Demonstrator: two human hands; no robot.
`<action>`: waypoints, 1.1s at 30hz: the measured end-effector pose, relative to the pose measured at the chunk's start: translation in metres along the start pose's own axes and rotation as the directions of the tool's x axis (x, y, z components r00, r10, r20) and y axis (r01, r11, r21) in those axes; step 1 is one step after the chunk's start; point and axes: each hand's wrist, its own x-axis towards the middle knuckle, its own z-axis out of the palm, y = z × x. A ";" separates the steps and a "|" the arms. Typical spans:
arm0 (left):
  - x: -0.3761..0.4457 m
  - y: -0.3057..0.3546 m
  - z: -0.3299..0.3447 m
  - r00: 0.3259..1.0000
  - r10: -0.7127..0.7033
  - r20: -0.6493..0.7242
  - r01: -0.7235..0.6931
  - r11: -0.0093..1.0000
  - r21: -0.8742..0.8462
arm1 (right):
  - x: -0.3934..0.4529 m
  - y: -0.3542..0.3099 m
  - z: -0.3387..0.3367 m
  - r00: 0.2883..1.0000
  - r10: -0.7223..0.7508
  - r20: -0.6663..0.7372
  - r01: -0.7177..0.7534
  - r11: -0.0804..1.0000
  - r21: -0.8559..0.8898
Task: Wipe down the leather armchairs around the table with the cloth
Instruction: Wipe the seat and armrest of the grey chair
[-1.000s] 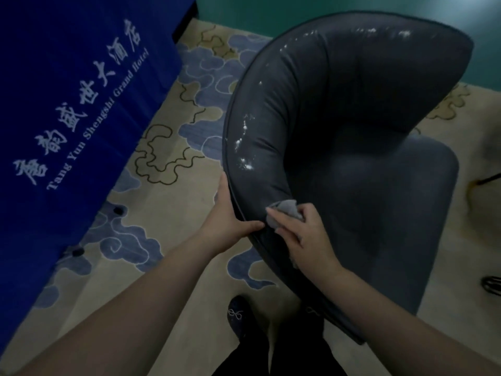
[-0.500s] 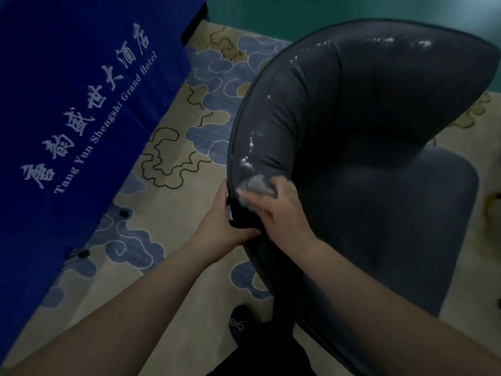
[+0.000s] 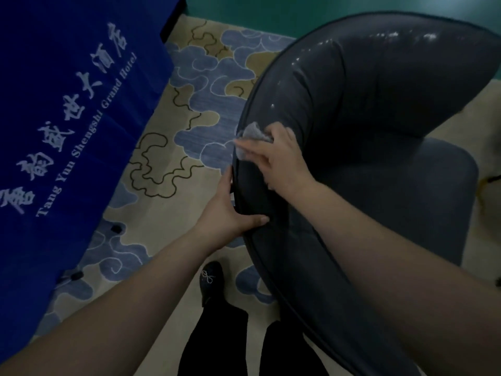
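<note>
The dark leather armchair point(image 3: 366, 126) stands on the patterned carpet point(image 3: 189, 126) just right of the blue tablecloth point(image 3: 67, 104), its curved padded rim flecked with wet, shiny spots. The right hand point(image 3: 282, 158) presses a grey cloth point(image 3: 253, 132) against the rim's outer edge — fingers laid over it, thumb alongside. Just below, the left hand point(image 3: 230, 210) grips the same rim — thumb on top, fingers hidden behind.
</note>
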 end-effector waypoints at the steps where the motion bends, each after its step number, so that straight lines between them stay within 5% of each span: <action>1: 0.007 0.003 -0.005 1.000 0.017 0.019 -0.017 1.000 0.001 | -0.014 -0.001 0.000 1.000 0.007 -0.001 -0.007 0.999 0.040; 6: 0.033 0.012 -0.027 0.988 0.093 0.126 -0.094 0.996 -0.002 | -0.072 -0.012 0.008 0.996 0.074 -0.040 -0.069 0.990 0.120; 10: 0.042 0.007 -0.036 0.973 0.081 0.216 -0.081 0.997 -0.007 | -0.012 -0.007 0.014 0.997 0.021 -0.070 -0.025 0.998 -0.057; 14: 0.055 0.010 -0.041 0.961 0.065 0.268 -0.065 0.998 -0.010 | 0.051 0.007 0.010 0.959 0.235 -0.160 -0.247 0.967 -0.059; 17: 0.062 0.012 -0.044 0.956 0.056 0.288 -0.056 0.998 -0.008 | 0.040 0.001 0.003 0.964 0.249 -0.090 -0.250 0.968 0.001; 25: 0.050 0.000 -0.051 0.943 -0.005 0.333 -0.011 0.999 0.044 | -0.029 -0.036 -0.001 0.976 -0.018 0.218 0.020 1.000 -0.009; 30: 0.055 0.005 -0.054 0.949 0.030 0.315 -0.063 0.993 0.095 | 0.005 -0.025 -0.005 0.965 0.170 0.200 -0.167 0.985 -0.034; 33: 0.056 0.009 -0.055 0.949 0.013 0.314 -0.048 0.994 0.103 | -0.010 -0.029 -0.007 0.967 0.119 0.224 -0.121 0.993 -0.004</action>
